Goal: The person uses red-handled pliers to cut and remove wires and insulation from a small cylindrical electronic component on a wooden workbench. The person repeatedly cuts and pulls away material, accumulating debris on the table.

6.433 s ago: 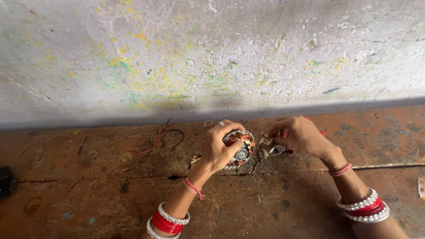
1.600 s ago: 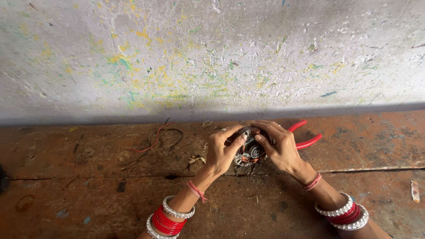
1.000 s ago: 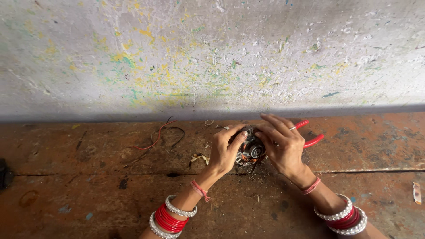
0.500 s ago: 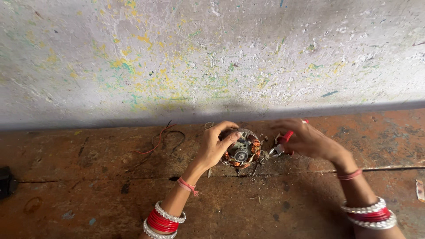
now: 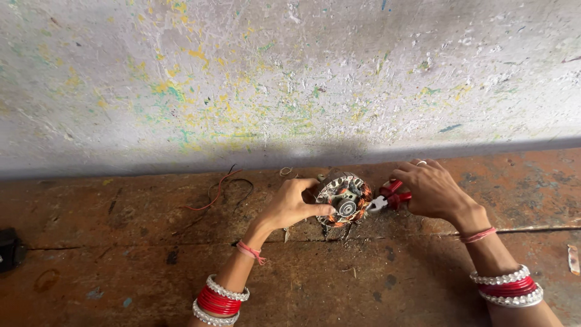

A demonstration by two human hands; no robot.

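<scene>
Since half a second ago the right hand [image 5: 433, 192] has drawn closer to the round wound-coil motor part [image 5: 345, 198], which stands tilted on the worn brown floor [image 5: 121, 266] just in front of the paint-flecked wall [image 5: 290, 79]. That hand is closed around red-handled pliers [image 5: 390, 197] whose metal nose touches the part's right edge, while the left hand [image 5: 290, 204] clamps the part's left side, thumb near its centre hub (no packages or labels show). Loose red and black wires [image 5: 221, 188] lie left, and a dark object [image 5: 9, 248] sits at the far left edge.
</scene>
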